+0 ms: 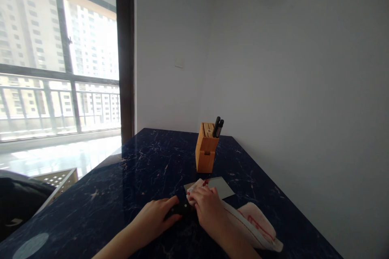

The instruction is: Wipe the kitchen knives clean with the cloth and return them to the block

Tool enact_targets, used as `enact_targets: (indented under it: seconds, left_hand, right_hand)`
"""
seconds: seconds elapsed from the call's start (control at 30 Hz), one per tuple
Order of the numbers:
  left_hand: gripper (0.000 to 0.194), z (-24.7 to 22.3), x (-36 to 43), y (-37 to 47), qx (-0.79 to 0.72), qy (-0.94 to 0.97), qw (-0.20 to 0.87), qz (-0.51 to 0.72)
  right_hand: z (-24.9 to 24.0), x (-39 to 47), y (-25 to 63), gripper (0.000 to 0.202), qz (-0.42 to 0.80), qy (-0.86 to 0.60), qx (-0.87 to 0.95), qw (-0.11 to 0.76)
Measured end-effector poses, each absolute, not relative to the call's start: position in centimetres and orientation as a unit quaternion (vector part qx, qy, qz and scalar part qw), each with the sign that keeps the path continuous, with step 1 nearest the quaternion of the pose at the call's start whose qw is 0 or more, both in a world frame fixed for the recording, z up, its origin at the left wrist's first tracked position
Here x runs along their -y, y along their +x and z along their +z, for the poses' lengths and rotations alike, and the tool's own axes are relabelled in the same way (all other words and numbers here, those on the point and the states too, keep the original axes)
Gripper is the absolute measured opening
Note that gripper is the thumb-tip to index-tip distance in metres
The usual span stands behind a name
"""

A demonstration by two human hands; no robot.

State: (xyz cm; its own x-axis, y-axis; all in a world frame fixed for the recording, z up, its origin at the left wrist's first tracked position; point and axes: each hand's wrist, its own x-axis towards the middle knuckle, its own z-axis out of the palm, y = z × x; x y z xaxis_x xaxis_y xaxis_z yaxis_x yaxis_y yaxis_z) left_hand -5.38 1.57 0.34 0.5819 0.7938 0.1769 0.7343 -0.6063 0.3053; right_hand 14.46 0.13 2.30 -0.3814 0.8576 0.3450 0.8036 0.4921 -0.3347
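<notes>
A wide metal blade (223,188) with a black handle (181,208) lies low over the dark table, in front of a wooden knife block. My left hand (154,216) is closed round the black handle, thumb and fingers on either side. Against the blade, my right hand (209,206) presses a bunched part of a white cloth with red marks (258,224). The rest of that cloth trails to the right beneath my right forearm. Part of the blade is hidden by my right hand and the cloth.
The wooden knife block (206,149) stands upright beyond the blade, with black handles (218,127) in it. The blue-black marbled table (152,162) meets a wall on the right. A chair with dark fabric (22,198) is at the left.
</notes>
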Motion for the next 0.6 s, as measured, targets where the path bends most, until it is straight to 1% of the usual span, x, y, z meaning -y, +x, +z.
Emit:
enact_targets:
  seconds: [0.23, 0.4, 0.6]
  left_hand:
    - [0.023, 0.33, -1.62, -5.42, -0.43, 0.884, 0.106, 0.149]
    - [0.024, 0.37, -1.55, -5.38, -0.427, 0.885, 0.108, 0.153]
    - [0.025, 0.08, -1.63, -5.38, -0.429, 0.885, 0.101, 0.15]
  right_hand:
    - [2.73, 0.28, 14.63, 0.019, 0.074, -0.499, 0.834, 0.223]
    - [2.33, -0.43, 14.04, 0.023, 0.053, -0.52, 0.819, 0.237]
    - [2.73, 0.17, 14.71, 0.017, 0.063, -0.497, 0.84, 0.21]
